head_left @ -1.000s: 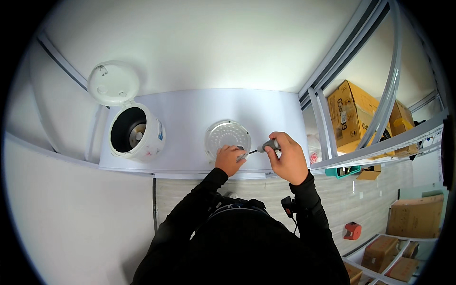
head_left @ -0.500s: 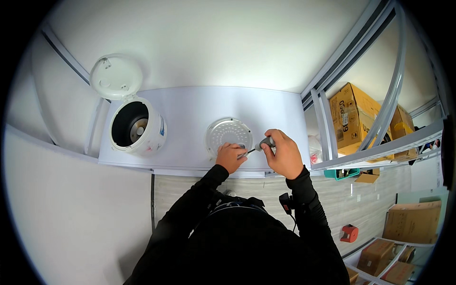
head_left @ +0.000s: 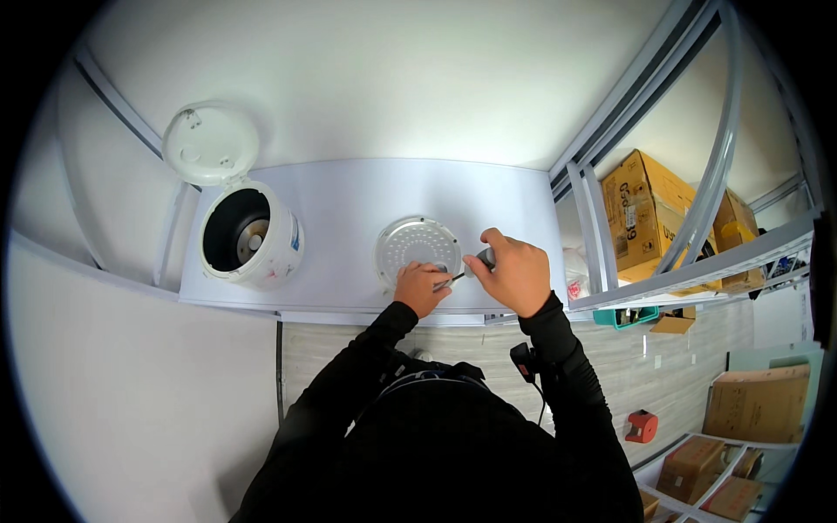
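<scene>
In front of me a round perforated metal plate (head_left: 417, 241), like a rice cooker's inner lid, lies on the white table. My left hand (head_left: 420, 289) grips its near edge, fingers bent and close together. What sits right under those fingertips is too small to make out. A screwdriver (head_left: 489, 259) with a grey handle is in my right hand (head_left: 520, 274), its dark shaft pointing left to the spot by my left fingers. To the left stands a white rice cooker (head_left: 283, 244) with its lid (head_left: 212, 146) raised and its dark inside showing a round metal heater (head_left: 253, 241).
The white table (head_left: 340, 192) backs onto a pale wall. A metal frame (head_left: 595, 227) rises at its right end, with cardboard boxes (head_left: 649, 213) beyond. Below are a teal bin (head_left: 624, 318), a red stool (head_left: 642, 427) and more boxes (head_left: 757, 405) on the right.
My right hand has turned slightly round the screwdriver handle, its index finger lifting and pointing farther up and left. My left hand and the metal plate stay almost in place.
</scene>
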The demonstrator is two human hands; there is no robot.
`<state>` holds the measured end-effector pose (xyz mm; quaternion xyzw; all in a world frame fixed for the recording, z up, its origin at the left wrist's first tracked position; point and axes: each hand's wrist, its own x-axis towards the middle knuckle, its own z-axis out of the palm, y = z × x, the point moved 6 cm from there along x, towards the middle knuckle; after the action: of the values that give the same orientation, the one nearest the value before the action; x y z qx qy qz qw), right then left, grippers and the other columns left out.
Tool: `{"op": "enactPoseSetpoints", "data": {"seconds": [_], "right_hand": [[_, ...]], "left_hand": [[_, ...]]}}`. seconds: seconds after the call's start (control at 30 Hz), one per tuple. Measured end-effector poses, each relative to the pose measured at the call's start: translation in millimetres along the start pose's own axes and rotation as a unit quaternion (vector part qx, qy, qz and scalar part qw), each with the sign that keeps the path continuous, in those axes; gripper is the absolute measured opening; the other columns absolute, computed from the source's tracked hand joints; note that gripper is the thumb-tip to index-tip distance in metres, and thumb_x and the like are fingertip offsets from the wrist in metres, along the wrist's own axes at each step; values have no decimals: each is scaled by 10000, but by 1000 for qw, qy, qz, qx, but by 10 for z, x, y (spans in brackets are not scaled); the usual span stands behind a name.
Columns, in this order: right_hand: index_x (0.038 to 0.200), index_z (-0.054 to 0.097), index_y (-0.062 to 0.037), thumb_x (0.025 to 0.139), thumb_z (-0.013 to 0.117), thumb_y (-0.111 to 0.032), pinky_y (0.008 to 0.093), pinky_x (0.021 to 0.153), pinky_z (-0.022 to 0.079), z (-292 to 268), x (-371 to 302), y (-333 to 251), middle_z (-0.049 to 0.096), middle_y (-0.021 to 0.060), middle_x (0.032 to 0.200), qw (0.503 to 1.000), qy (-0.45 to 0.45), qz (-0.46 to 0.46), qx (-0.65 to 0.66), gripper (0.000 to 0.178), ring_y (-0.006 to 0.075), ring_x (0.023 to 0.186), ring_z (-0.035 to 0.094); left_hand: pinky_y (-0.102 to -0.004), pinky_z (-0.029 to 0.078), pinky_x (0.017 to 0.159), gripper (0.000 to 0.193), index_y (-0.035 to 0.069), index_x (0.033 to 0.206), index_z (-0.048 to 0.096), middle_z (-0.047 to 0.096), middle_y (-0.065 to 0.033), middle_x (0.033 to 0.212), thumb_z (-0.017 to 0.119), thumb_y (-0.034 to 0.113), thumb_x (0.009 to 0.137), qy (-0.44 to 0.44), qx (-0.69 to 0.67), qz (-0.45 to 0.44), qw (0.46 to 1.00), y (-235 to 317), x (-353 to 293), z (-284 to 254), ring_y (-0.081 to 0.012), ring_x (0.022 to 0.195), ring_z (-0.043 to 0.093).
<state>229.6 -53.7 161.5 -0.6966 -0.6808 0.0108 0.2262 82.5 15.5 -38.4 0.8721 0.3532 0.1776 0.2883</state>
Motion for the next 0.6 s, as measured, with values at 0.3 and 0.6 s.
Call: {"op": "enactPoseSetpoints", "data": {"seconds": [0.3, 0.6], "right_hand": [[1045, 626, -38, 833, 839, -364, 398, 547, 525, -83, 56, -216, 667, 124, 868, 996, 35, -71, -49, 443, 313, 677, 692], [1001, 593, -40, 814, 831, -330, 395, 508, 510, 42, 154, -149, 635, 127, 848, 994, -55, 48, -85, 419, 308, 665, 672]], "left_hand": [[-477, 396, 969, 287, 244, 1102, 818, 728, 17, 1105, 826, 312, 824, 3, -2, -3, 1000, 5, -3, -13, -284, 1106, 590], [-475, 390, 986, 307, 241, 1116, 819, 736, 11, 1126, 826, 312, 817, 0, -11, -13, 1000, -45, 2, 24, -282, 1118, 592]]}}
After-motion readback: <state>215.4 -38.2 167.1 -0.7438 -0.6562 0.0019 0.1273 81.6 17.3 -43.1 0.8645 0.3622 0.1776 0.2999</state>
